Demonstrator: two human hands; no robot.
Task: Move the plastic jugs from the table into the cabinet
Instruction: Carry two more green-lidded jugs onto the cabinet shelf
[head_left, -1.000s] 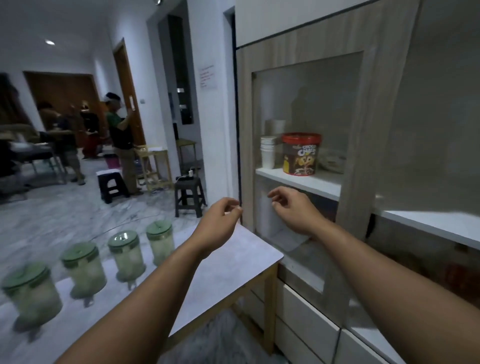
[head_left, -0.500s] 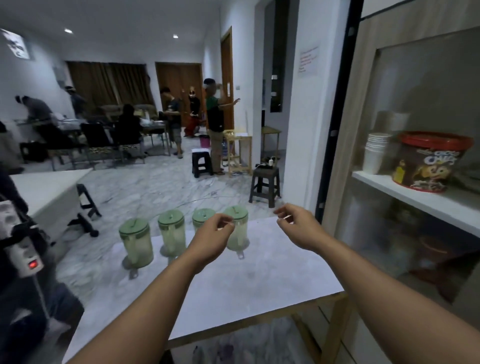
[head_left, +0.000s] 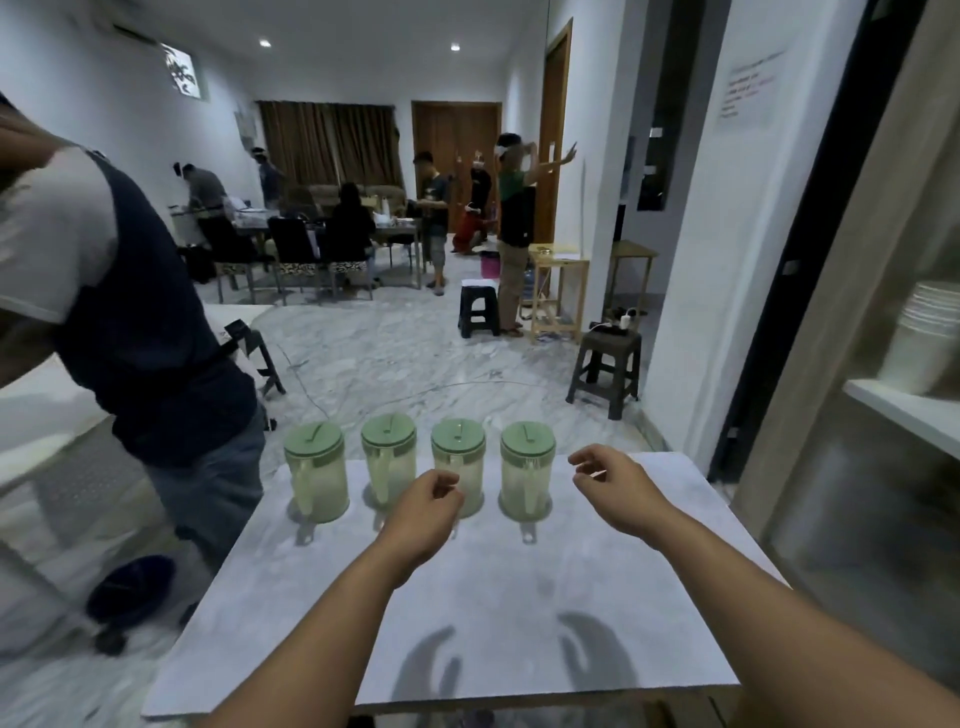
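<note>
Jugs stand in a row along the far edge of a white marble-look table (head_left: 519, 597): four pale green plastic jugs, each upright, each capped with a round green lid, handles turned toward the person wearing the camera. From the left, the first jug (head_left: 315, 470) sits at the far left corner, the second jug (head_left: 388, 460) just beside it, then the third jug (head_left: 464, 457), then the fourth jug (head_left: 527, 470) near the middle of the far edge. None touches its neighbour.

Two bare forearms reach out over the table. The left hand (head_left: 423, 512) hovers in front of the third jug, covering its lower part, fingers loosely curled around nothing. The right hand (head_left: 615, 491) hangs in the air just right of the fourth jug, apart from it, fingers also loosely bent and holding nothing. Both hands cast shadows on the near part of the tabletop.

The cabinet (head_left: 883, 415) stands at the right, against the table's right side, with a white shelf carrying a stack of white paper cups (head_left: 922, 332). A bystander in a dark vest (head_left: 140, 322) stands close at the left. Farther back, on the marble floor, are two dark plastic stools and several people around tables.
</note>
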